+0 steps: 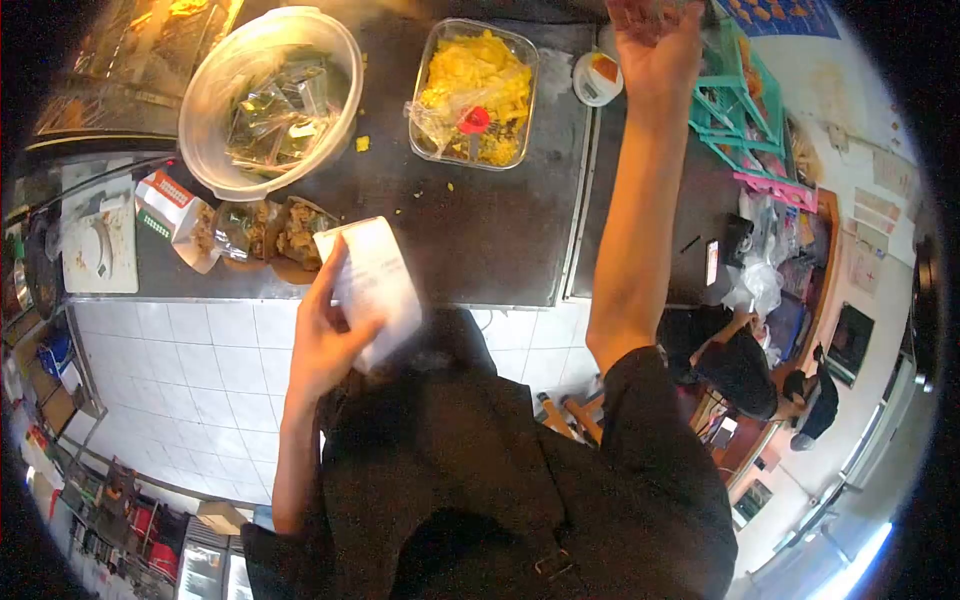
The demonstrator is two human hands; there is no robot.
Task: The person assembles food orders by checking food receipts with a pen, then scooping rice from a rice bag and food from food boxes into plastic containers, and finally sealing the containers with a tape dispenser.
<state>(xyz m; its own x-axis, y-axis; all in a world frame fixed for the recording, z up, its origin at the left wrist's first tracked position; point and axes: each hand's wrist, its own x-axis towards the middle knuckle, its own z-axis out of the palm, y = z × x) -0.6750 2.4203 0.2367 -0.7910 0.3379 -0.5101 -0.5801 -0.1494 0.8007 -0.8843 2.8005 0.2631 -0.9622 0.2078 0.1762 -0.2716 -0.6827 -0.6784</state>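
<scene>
Dark worktop (500, 230) stands above a floor (220, 350) of white tiles, and at the right side another person (735, 370) bends near a white plastic bag (755, 287). The left hand (335, 335) has its grip closed on a white box (375, 285), which is tilted at the front edge of the worktop, just beside the open boxes of fried food (270, 232). Behind are a round tub (190, 130) with packets and a clear container (535, 90) of yellow food. The right hand (655, 25) reaches near green baskets (740, 100); its grip I cannot tell.
</scene>
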